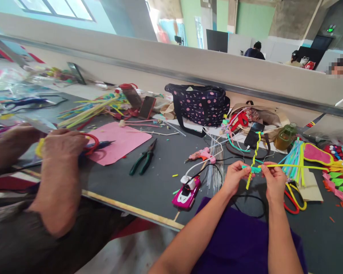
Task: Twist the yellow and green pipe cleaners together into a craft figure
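Observation:
My left hand (236, 177) pinches a short turquoise pipe-cleaner piece (255, 169) that crosses a twisted yellow pipe cleaner (255, 152). The twisted piece stands nearly upright, its lower end poking out below my fingers. Close beside it, my right hand (273, 179) is closed on a long straight yellow pipe cleaner (300, 166), which runs off to the right. Its inner end meets the turquoise piece. Just right of my right hand lie scissors (295, 198) with red and yellow handles and a bundle of blue and yellow-green pipe cleaners (295, 161).
At left, a co-worker's hands (61, 144) work near a pink sheet (122, 142). Pliers (144, 158), a pink glue gun (201, 155) and a magenta power strip (188, 195) with cords lie between us. Behind stand a patterned bag (201, 104), a phone (254, 135) and a bottle (286, 137).

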A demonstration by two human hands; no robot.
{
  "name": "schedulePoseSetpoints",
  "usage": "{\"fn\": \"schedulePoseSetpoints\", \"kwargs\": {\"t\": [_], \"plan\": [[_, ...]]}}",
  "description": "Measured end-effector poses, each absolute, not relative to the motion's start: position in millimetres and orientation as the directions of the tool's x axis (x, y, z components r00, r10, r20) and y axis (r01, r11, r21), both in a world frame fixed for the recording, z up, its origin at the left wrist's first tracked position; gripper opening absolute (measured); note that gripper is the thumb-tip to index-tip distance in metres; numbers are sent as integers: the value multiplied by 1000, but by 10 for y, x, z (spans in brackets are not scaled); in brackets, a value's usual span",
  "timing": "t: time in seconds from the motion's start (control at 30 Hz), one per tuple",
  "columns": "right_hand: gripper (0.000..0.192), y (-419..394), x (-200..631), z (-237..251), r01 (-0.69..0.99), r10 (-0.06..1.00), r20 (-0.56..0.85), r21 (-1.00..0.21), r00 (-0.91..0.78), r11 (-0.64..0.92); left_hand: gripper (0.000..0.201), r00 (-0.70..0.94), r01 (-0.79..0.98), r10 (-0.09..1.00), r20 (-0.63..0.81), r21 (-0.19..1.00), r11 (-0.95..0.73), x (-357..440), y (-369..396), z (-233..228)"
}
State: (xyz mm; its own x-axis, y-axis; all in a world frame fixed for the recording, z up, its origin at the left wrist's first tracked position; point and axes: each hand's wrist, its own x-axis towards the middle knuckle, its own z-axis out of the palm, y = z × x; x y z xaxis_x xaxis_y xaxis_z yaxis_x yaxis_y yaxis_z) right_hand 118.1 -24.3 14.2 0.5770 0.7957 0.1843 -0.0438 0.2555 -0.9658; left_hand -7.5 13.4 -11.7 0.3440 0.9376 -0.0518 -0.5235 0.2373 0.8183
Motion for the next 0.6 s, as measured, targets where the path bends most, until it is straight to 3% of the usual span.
{"fn": "schedulePoseSetpoints", "kwargs": {"t": [0.43, 0.6], "plan": [[26, -228, 1190, 73, -17, 837, 207, -968, 507, 250, 38, 435, -567, 898, -70, 753, 334, -72, 126, -88], [26, -225, 1195, 35, -5, 865, 177, -979, 470, 203, 38, 339, -560, 938, -72, 786, 263, -62, 114, -79]]}}
